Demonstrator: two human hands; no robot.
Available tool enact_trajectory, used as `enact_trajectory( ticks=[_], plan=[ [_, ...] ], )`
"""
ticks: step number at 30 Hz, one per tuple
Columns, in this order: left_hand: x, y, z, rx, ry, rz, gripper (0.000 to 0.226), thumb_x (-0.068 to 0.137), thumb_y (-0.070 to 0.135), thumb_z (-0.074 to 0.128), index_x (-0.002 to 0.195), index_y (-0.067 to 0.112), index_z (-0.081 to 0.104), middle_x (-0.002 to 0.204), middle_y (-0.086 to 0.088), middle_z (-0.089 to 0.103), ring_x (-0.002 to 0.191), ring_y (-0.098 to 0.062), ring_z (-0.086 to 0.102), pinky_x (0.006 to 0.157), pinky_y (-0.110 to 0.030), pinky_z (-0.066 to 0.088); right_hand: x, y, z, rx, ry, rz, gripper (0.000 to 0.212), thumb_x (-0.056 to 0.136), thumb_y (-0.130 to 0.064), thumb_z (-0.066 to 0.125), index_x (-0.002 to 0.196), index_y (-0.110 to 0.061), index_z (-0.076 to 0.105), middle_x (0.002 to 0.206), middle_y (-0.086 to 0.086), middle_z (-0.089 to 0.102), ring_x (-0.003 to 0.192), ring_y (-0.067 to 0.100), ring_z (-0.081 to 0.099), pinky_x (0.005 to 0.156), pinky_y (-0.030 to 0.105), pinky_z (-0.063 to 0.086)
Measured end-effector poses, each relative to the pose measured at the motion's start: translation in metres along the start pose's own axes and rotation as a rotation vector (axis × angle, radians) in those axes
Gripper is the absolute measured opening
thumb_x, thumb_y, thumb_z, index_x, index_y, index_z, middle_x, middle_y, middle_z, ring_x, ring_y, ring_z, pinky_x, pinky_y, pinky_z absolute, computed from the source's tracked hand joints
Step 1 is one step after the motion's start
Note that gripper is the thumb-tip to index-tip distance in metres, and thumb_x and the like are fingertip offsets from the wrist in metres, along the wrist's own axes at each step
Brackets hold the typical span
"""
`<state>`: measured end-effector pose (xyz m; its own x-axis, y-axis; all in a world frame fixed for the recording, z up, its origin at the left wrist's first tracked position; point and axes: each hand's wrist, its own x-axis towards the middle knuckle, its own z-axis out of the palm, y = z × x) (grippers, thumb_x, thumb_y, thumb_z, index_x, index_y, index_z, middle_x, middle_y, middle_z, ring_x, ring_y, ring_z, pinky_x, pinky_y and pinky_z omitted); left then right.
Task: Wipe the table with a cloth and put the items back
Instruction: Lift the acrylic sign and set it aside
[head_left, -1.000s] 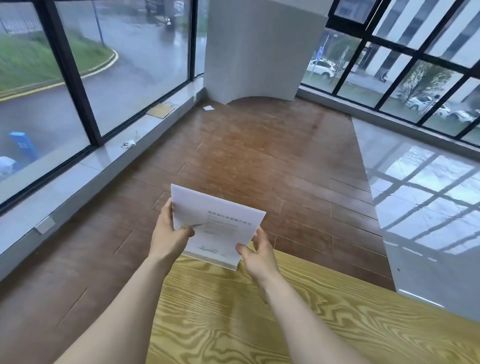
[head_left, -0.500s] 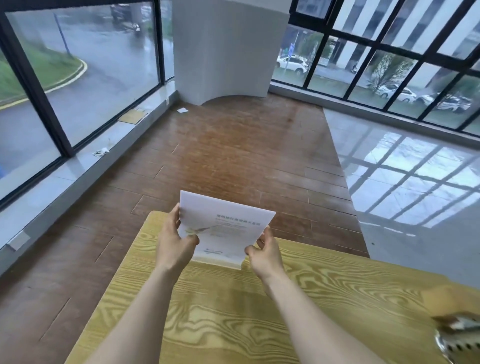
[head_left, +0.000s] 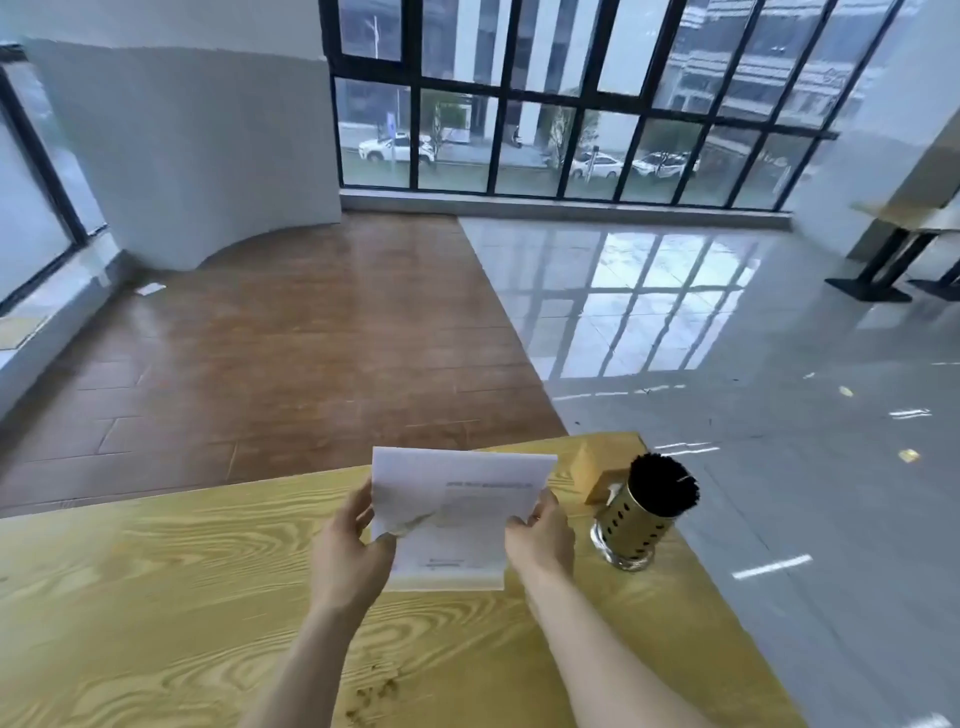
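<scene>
A white printed sheet (head_left: 457, 512) is pinched at its side edges by the left hand (head_left: 350, 558) and the right hand (head_left: 540, 540), held above the yellow wood-grain table (head_left: 156, 597). Just right of the grip a perforated metal holder of dark sticks (head_left: 644, 514) is set, beside what may be a wooden box (head_left: 597, 470). Beyond the grip, brown plank floor (head_left: 291, 364) is met by glossy grey tile (head_left: 727, 338) under tall windows (head_left: 571, 104).

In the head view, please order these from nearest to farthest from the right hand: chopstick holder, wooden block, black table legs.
From the right hand:
1. Chopstick holder, just to its right.
2. Wooden block, behind it at the table corner.
3. Black table legs, far right across the room.
</scene>
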<state>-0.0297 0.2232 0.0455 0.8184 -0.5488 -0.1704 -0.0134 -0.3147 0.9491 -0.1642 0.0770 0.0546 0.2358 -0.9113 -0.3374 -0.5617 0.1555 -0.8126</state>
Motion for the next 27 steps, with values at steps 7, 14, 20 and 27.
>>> enact_trajectory(
  ticks=[7, 14, 20, 27],
  plan=[
    [-0.059, 0.020, 0.162, 0.064, -0.123, 0.010, 0.068, 0.078, -0.003, 0.056, 0.139, 0.027, 0.061, 0.125, 0.013, 0.071, 0.123, -0.009, 0.064, 0.087, -0.027, 0.056, 0.055, 0.074, -0.147, -0.048, 0.125, 0.066, 0.052, 0.093, -0.011, 0.056, 0.144, -0.016, 0.045, 0.133, 0.008, 0.062, 0.121, 0.035, 0.061, 0.094, 0.038, 0.050],
    [-0.090, 0.034, 0.249, 0.105, -0.215, 0.003, 0.068, 0.081, 0.000, 0.061, 0.144, 0.024, 0.055, 0.126, 0.016, 0.066, 0.129, -0.013, 0.060, 0.103, -0.037, 0.052, 0.089, 0.103, -0.227, -0.014, 0.114, 0.068, 0.054, 0.091, -0.008, 0.060, 0.143, -0.009, 0.044, 0.135, 0.016, 0.061, 0.120, 0.039, 0.061, 0.096, 0.042, 0.052],
    [-0.093, 0.041, 0.283, 0.152, -0.303, 0.011, 0.068, 0.080, 0.001, 0.062, 0.142, 0.027, 0.055, 0.119, 0.024, 0.062, 0.131, -0.009, 0.056, 0.099, -0.029, 0.047, 0.115, 0.113, -0.261, 0.058, 0.049, 0.119, 0.060, 0.092, -0.010, 0.059, 0.147, -0.014, 0.035, 0.135, 0.017, 0.058, 0.116, 0.038, 0.060, 0.094, 0.044, 0.054],
    [-0.095, 0.031, 0.289, 0.212, -0.307, -0.013, 0.079, 0.084, 0.004, 0.064, 0.153, 0.033, 0.041, 0.131, 0.027, 0.055, 0.139, -0.007, 0.048, 0.099, -0.027, 0.043, 0.130, 0.127, -0.261, 0.073, 0.011, 0.136, 0.064, 0.091, -0.008, 0.054, 0.151, -0.019, 0.034, 0.138, 0.010, 0.058, 0.113, 0.034, 0.059, 0.091, 0.043, 0.053]
  ],
)
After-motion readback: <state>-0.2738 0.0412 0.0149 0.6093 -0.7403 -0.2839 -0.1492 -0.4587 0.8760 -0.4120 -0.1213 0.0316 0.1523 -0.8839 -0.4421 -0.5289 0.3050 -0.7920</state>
